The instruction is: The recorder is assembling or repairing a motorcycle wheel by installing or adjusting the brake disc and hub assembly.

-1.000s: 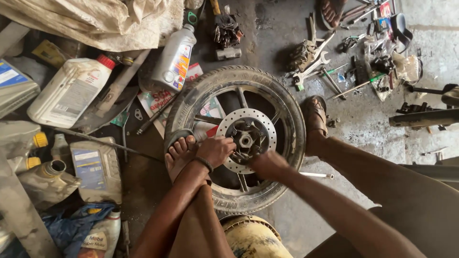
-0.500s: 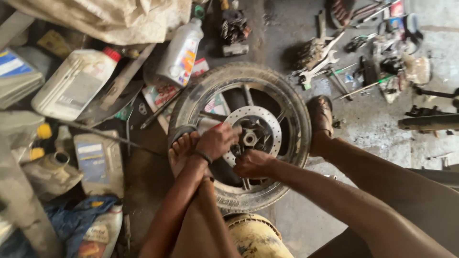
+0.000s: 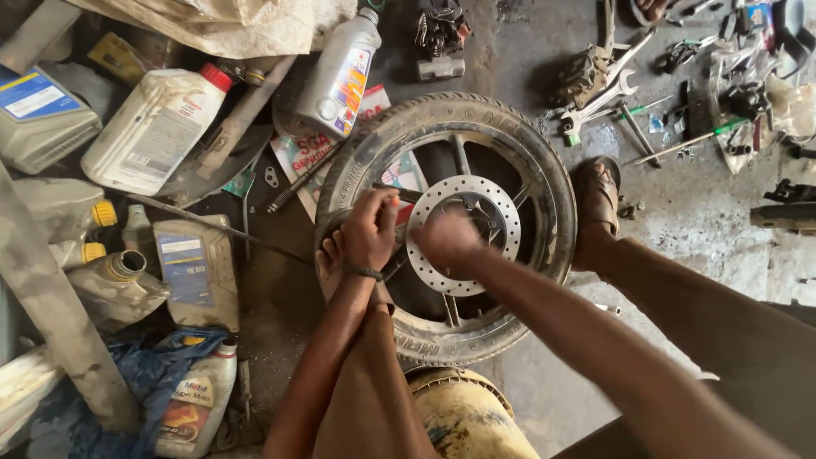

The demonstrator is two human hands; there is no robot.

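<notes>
A motorcycle wheel (image 3: 544, 183) with a worn tyre lies flat on the floor, its drilled brake disc (image 3: 497, 212) facing up. My left hand (image 3: 370, 228), a dark band at its wrist, is closed around a dark metal bar (image 3: 398, 194) that crosses the wheel's left side. My right hand (image 3: 446, 240) is a blurred fist over the left part of the disc; what it holds is hidden. My bare left foot (image 3: 330, 262) presses on the tyre's left edge, and my sandalled right foot (image 3: 597, 200) on its right edge.
Oil bottles and jugs (image 3: 153, 127) crowd the left, with a grey bottle (image 3: 340, 76) behind the wheel. Spanners and small tools (image 3: 608, 93) lie scattered at the back right. A yellowish round drum (image 3: 467, 416) stands under me, and a blue cloth (image 3: 161, 357) lies at the lower left.
My right hand has slid from the hub's lower right to the disc's left part. The left hand has closed on the bar. The view has shifted closer.
</notes>
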